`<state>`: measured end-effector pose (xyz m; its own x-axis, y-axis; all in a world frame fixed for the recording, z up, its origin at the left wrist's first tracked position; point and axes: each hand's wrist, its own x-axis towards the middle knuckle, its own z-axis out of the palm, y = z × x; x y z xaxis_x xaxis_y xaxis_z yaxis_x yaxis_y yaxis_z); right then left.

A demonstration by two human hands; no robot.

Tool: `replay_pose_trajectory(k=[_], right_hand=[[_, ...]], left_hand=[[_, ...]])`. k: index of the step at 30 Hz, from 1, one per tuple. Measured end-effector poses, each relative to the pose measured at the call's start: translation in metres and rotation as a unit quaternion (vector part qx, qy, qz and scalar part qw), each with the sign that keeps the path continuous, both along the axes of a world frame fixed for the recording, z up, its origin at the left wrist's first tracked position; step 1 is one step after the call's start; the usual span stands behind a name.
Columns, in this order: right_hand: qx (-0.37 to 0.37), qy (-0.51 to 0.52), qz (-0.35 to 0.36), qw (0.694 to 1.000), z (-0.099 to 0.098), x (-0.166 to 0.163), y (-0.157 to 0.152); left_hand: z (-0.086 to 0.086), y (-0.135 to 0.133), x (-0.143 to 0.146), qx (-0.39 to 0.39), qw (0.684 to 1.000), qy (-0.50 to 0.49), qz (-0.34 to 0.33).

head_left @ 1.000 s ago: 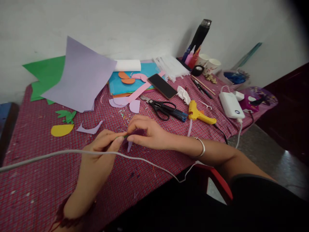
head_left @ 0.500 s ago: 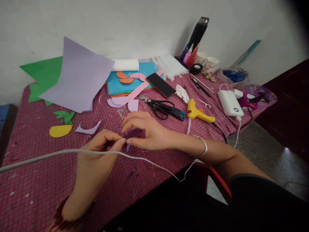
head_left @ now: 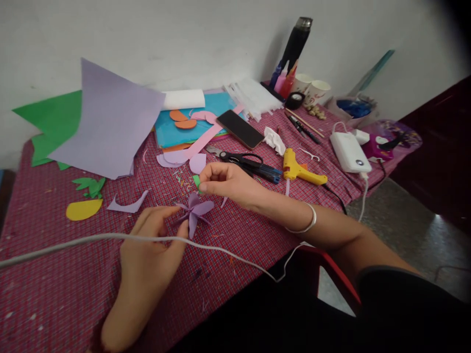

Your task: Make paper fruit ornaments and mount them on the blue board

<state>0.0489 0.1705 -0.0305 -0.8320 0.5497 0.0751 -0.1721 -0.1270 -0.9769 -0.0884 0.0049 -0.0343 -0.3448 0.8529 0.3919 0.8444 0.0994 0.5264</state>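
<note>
A purple flower (head_left: 195,212) is near the middle of the frame, held in the left hand's (head_left: 149,257) grip. Just above, the right hand's (head_left: 230,184) grip is closed on a small green piece (head_left: 196,181); right of centre, a yellow glue gun (head_left: 303,172) lies on the counter (head_left: 55,279).

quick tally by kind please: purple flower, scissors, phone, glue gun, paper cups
Purple flower: 1
Scissors: 1
Phone: 1
Glue gun: 1
Paper cups: 2
Total: 6
</note>
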Motion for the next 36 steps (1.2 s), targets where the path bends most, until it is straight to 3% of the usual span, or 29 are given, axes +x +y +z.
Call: replay_pose_trajectory(k=[3,7,13,21,30,36], right_hand=[[-0.046,0.011,0.018,0.999,-0.004,-0.002,-0.003],[-0.064,0.027,0.028,0.997,-0.006,-0.004,-0.007],[-0.111,0.020,-0.006,0.994,-0.007,-0.004,-0.008],[-0.186,0.028,0.022,0.982,-0.012,-0.002,-0.011],[-0.129,0.014,0.045,0.991,-0.016,0.001,-0.012],[-0.122,0.041,0.058,0.990,-0.013,0.005,-0.015]], left_hand=[[-0.011,0.004,-0.006,0.009,0.997,0.072,-0.040],[-0.016,0.008,-0.004,0.006,0.997,-0.004,-0.070],[-0.012,0.006,0.005,0.042,0.995,-0.067,-0.067],[-0.008,0.003,0.008,-0.001,0.995,-0.100,-0.015],[-0.015,0.002,0.002,0.028,0.996,-0.068,-0.055],[-0.015,0.001,0.005,0.070,0.973,-0.213,-0.059]])
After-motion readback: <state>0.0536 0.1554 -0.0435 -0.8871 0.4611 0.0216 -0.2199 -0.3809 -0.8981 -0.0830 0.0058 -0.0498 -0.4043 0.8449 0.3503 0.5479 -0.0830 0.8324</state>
